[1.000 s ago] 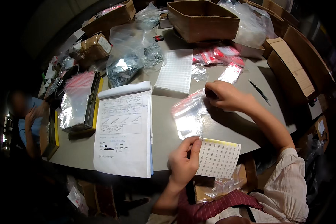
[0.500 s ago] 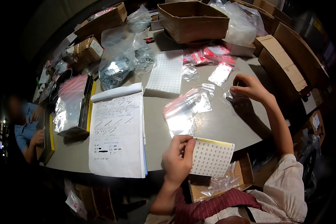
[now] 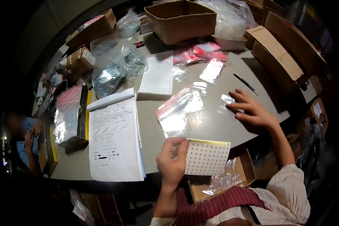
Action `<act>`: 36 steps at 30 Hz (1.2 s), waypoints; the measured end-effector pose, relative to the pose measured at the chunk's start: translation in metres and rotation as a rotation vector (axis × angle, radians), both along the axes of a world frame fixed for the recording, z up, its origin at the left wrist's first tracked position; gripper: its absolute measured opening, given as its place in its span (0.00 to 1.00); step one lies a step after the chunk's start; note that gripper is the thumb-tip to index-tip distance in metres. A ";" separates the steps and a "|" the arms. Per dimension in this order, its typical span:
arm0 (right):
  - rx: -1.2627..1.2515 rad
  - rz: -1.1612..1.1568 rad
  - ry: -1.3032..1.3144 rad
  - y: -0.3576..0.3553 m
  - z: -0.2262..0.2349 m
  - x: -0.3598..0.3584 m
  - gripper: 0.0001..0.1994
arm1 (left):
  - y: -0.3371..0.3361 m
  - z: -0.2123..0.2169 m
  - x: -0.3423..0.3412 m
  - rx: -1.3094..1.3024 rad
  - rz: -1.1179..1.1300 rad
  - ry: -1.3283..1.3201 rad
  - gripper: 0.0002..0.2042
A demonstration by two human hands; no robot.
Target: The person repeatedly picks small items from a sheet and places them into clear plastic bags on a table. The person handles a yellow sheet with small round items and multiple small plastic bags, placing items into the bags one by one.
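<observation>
My left hand (image 3: pixel 172 160) pinches the left edge of a sticker sheet (image 3: pixel 207 158), a pale page with rows of small round printed labels and a yellow strip along its top. Fingers apart, my right hand (image 3: pixel 252 110) rests with its fingertips at a small clear plastic bag (image 3: pixel 225 101) on the table. Beyond that hand lies a thin dark pen (image 3: pixel 245 83). Between my hands and farther in, a fanned pile of clear zip bags with red tops (image 3: pixel 173 116) lies on the table.
A notepad with handwriting (image 3: pixel 111 147) lies left, beside a black and yellow box of zip bags (image 3: pixel 73 113). Behind are a white label stack (image 3: pixel 156 73), bags of metal parts (image 3: pixel 109 71) and a cardboard box (image 3: pixel 180 22). An open carton (image 3: pixel 248 165) sits below the table edge. Another person (image 3: pixel 28 139) sits far left.
My right hand has come down and toward me, its fingers spreading over the small clear bag. The pen now shows on the table. The sticker sheet stays in my left hand.
</observation>
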State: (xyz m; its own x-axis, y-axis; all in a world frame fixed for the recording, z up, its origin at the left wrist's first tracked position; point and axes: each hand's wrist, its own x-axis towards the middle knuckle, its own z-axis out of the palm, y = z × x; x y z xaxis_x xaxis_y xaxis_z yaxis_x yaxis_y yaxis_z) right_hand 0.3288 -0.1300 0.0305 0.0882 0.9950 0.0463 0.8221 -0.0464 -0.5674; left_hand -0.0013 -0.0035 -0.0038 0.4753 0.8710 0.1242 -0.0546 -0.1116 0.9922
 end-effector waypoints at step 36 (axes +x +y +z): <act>0.443 0.175 0.201 0.023 0.012 -0.137 0.13 | -0.008 0.003 0.006 0.258 -0.044 0.027 0.03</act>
State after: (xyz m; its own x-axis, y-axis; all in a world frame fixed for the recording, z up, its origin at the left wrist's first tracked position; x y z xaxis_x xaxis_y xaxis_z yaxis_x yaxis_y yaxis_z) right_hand 0.1920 -0.1074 0.0428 -0.0271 0.8845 0.4658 0.6687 0.3624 -0.6492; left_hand 0.0043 -0.0115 -0.0006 0.5179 0.7908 0.3263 -0.0387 -0.3593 0.9324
